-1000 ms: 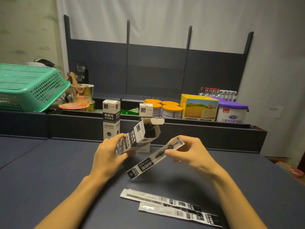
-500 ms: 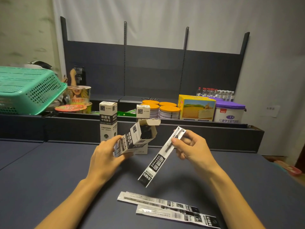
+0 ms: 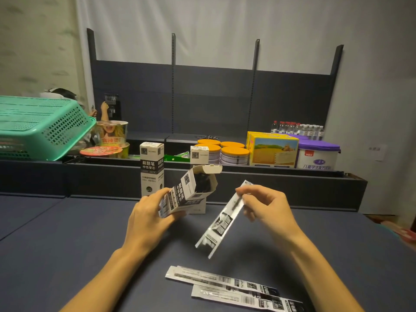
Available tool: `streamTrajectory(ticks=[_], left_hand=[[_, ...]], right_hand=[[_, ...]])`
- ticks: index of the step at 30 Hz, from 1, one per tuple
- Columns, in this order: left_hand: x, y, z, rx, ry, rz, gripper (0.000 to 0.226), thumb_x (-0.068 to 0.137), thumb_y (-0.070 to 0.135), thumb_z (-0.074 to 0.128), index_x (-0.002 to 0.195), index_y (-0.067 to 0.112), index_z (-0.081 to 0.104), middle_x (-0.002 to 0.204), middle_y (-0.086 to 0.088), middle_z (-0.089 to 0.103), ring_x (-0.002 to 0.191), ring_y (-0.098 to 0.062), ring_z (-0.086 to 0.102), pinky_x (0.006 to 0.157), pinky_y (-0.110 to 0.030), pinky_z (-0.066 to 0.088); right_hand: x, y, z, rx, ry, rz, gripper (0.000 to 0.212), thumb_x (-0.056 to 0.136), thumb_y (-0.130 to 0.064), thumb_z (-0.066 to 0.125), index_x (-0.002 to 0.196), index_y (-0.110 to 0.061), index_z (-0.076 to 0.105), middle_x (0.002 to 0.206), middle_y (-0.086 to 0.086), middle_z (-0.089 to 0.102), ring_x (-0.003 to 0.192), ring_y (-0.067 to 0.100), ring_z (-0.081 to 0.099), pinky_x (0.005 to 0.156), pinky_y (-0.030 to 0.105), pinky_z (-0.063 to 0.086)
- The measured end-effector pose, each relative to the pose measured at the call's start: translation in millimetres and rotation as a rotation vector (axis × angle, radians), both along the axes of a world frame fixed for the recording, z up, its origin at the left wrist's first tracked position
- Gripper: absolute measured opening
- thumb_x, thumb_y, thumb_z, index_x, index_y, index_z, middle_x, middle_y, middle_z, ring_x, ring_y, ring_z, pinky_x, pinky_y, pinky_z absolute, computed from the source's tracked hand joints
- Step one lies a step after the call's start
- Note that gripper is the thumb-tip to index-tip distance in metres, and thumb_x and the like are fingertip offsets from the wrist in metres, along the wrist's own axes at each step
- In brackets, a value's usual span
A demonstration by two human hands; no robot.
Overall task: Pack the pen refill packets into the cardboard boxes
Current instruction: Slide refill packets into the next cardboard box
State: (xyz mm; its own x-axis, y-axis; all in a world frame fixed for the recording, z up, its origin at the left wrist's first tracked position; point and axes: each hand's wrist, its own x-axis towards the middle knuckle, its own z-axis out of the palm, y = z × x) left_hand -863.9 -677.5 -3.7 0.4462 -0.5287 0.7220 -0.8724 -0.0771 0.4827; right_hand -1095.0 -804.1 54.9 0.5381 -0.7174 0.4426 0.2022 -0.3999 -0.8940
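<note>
Head view: a dark blue tabletop (image 3: 67,244) is seen from above, with both bare forearms reaching forward over it.
Far left: an upturned green perforated plastic basket (image 3: 40,129) is seen on the ledge behind, clear of the work.
Closed boxes: a tall white-and-black cardboard refill box (image 3: 152,168) is stood upright with its lid shut at the back of the table; a second one (image 3: 199,154) is partly hidden behind the held box.
Left hand (image 3: 148,219): the fingers are wrapped around the lower half of an open white-and-black cardboard box (image 3: 189,190); it is held tilted, its mouth turned up and to the right, its top flap folded back.
Box contents: dark shapes are seen inside the mouth; how full it is cannot be told.
Held packet (image 3: 221,221): a long, flat, white-and-black pen refill packet is pinched near its upper end by the right hand (image 3: 265,210).
Key relation: the packet's long axis runs from upper right down to lower left, its free lower end hanging below and to the right of the box mouth, apart from it.
Judgement: the packet probably has to be lifted and lined up with the box's axis before it can be slid in.
Right-hand pose: thumb and fingertips are closed narrowly on the packet, the wrist raised.
Loose packets (image 3: 225,282): two more are laid flat, overlapping, near the front edge between the forearms.
</note>
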Motion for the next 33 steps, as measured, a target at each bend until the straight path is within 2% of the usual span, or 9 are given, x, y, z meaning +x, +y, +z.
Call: streamTrajectory(ticks=[5, 8, 11, 17, 20, 24, 27, 31, 33], left_hand=[[-1, 0, 1, -0.032, 0.004, 0.021, 0.058, 0.07, 0.05, 0.076, 0.119, 0.025, 0.06, 0.09, 0.013, 0.055, 0.076, -0.013, 0.049, 0.066, -0.037, 0.049], [1, 0, 2, -0.022, 0.014, 0.018, 0.061, 0.067, 0.059, 0.068, 0.12, 0.03, 0.058, 0.092, 0.015, 0.057, 0.077, -0.009, 0.048, 0.062, -0.027, 0.041], [0, 0, 2, -0.022, 0.021, 0.019, 0.066, 0.065, 0.059, 0.065, 0.122, 0.026, 0.058, 0.092, 0.013, 0.054, 0.078, -0.01, 0.048, 0.063, -0.024, 0.037], [1, 0, 1, -0.007, 0.021, 0.027, 0.066, 0.066, 0.059, 0.067, 0.122, 0.026, 0.058, 0.098, 0.007, 0.06, 0.084, -0.012, 0.05, 0.065, -0.026, 0.04], [-1, 0, 3, -0.017, 0.006, 0.025, 0.064, 0.065, 0.059, 0.067, 0.12, 0.027, 0.059, 0.091, 0.014, 0.055, 0.079, -0.009, 0.048, 0.061, -0.022, 0.038], [-1, 0, 3, -0.017, -0.006, 0.018, 0.063, 0.065, 0.058, 0.067, 0.121, 0.029, 0.059, 0.092, 0.013, 0.057, 0.079, -0.008, 0.048, 0.062, -0.021, 0.038], [-2, 0, 2, -0.013, -0.014, -0.013, 0.063, 0.065, 0.056, 0.066, 0.121, 0.027, 0.06, 0.092, 0.015, 0.055, 0.082, -0.012, 0.051, 0.067, -0.026, 0.041], [-1, -1, 0, 0.005, -0.033, -0.047, 0.065, 0.065, 0.05, 0.069, 0.124, 0.024, 0.06, 0.094, 0.014, 0.053, 0.083, -0.014, 0.054, 0.075, -0.03, 0.045], [0, -1, -1, 0.01, -0.039, -0.067, 0.065, 0.066, 0.049, 0.071, 0.125, 0.026, 0.059, 0.096, 0.014, 0.054, 0.085, -0.014, 0.055, 0.077, -0.03, 0.046]], right_hand=[[1, -2, -3, -0.127, 0.049, 0.009, 0.037, 0.082, 0.012, 0.064, 0.104, -0.016, 0.07, 0.085, 0.003, 0.073, 0.073, 0.012, 0.065, 0.065, 0.02, 0.052], [2, -3, -5, -0.213, 0.063, -0.048, 0.032, 0.077, 0.002, 0.076, 0.101, -0.018, 0.069, 0.087, 0.002, 0.071, 0.08, 0.021, 0.067, 0.072, 0.027, 0.058], [1, -3, -4, -0.26, 0.016, -0.099, 0.023, 0.077, -0.023, 0.077, 0.099, -0.023, 0.072, 0.086, 0.003, 0.07, 0.081, 0.027, 0.065, 0.072, 0.036, 0.057], [0, 1, 3, -0.217, -0.079, -0.071, 0.018, 0.071, -0.037, 0.072, 0.088, -0.03, 0.076, 0.093, 0.014, 0.051, 0.067, 0.004, 0.048, 0.059, 0.017, 0.043], [-3, 10, 8, -0.183, -0.127, 0.083, 0.02, 0.076, -0.027, 0.069, 0.091, -0.014, 0.074, 0.08, 0.0, 0.067, 0.061, 0.005, 0.055, 0.056, 0.017, 0.045], [-1, 20, 14, -0.122, -0.237, 0.173, 0.021, 0.077, -0.012, 0.067, 0.095, -0.002, 0.069, 0.076, 0.006, 0.072, 0.061, 0.013, 0.063, 0.058, 0.023, 0.053], [4, 23, 16, -0.113, -0.28, 0.171, 0.019, 0.077, -0.01, 0.069, 0.095, -0.003, 0.069, 0.076, 0.007, 0.072, 0.063, 0.018, 0.066, 0.06, 0.026, 0.054], [8, 23, 17, -0.222, -0.338, 0.051, 0.014, 0.079, 0.001, 0.069, 0.087, -0.01, 0.073, 0.07, -0.003, 0.072, 0.06, 0.009, 0.067, 0.059, 0.017, 0.052], [10, 20, 17, -0.263, -0.361, -0.016, 0.014, 0.077, -0.006, 0.07, 0.085, -0.017, 0.073, 0.068, -0.008, 0.072, 0.058, 0.006, 0.066, 0.059, 0.015, 0.051]])
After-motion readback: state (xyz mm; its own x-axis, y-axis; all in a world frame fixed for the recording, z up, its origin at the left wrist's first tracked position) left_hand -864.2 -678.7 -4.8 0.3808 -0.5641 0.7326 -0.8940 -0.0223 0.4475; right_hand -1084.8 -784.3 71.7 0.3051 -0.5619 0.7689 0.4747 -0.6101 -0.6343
